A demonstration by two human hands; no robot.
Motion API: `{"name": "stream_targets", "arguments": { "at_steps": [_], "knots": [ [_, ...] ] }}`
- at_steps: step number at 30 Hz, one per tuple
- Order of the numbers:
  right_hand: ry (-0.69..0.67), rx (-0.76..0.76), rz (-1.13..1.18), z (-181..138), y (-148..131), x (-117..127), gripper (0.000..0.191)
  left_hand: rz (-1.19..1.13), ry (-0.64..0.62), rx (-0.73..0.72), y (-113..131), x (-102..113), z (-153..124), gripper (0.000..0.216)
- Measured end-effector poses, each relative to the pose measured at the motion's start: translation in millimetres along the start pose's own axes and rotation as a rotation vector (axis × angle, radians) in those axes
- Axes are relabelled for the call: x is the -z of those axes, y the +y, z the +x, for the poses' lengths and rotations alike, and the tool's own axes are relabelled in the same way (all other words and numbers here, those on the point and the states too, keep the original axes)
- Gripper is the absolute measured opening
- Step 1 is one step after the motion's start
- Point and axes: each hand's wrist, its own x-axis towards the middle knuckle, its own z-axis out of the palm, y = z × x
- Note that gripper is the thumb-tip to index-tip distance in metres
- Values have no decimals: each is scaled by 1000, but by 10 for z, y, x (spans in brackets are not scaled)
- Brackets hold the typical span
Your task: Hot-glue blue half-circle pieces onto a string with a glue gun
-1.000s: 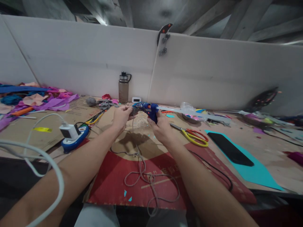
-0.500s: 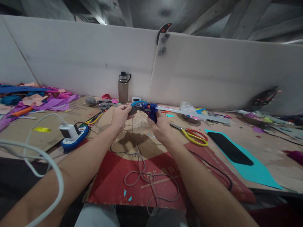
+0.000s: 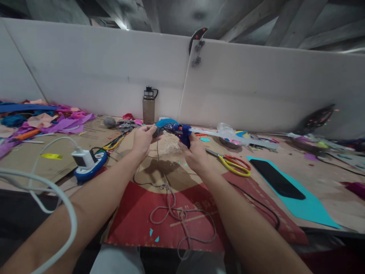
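Right hand [image 3: 195,156] gripping glue gun [image 3: 184,133], left hand [image 3: 144,139] pinching blue piece [image 3: 165,122], scissors [image 3: 232,163] beside, bottle [image 3: 148,105] behind

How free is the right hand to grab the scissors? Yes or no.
Probably not yet: the right hand grips the blue glue gun, while the left hand pinches a blue piece at its nozzle. The scissors lie uncovered just right of that hand, so the path itself looks clear.

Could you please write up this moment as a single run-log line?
left hand: pinches blue piece | right hand: grips glue gun, nozzle by piece | nearby: scissors, bottle
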Motion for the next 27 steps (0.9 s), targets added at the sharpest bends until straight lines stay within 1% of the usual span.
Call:
{"name": "stream_targets", "arguments": {
  "at_steps": [7,17,21,25,27],
  "knots": [
    [5,-7,-10,-4,7,9,33,-15,-17,-16,-21,26,23,15],
    [2,-18,-11,9,49,-7,36,-27,-4,-47,-28,52,62,16],
    [2,-30,-36,7,41,10,36,-48,-15,-37,-8,63,59,15],
    [17,-92,-38,20,58,24,37,-92,0,-22,23,76,61,12],
    [27,-171,-13,36,101,13,34,-99,14,-18,33,84,72,12]
  ]
}}
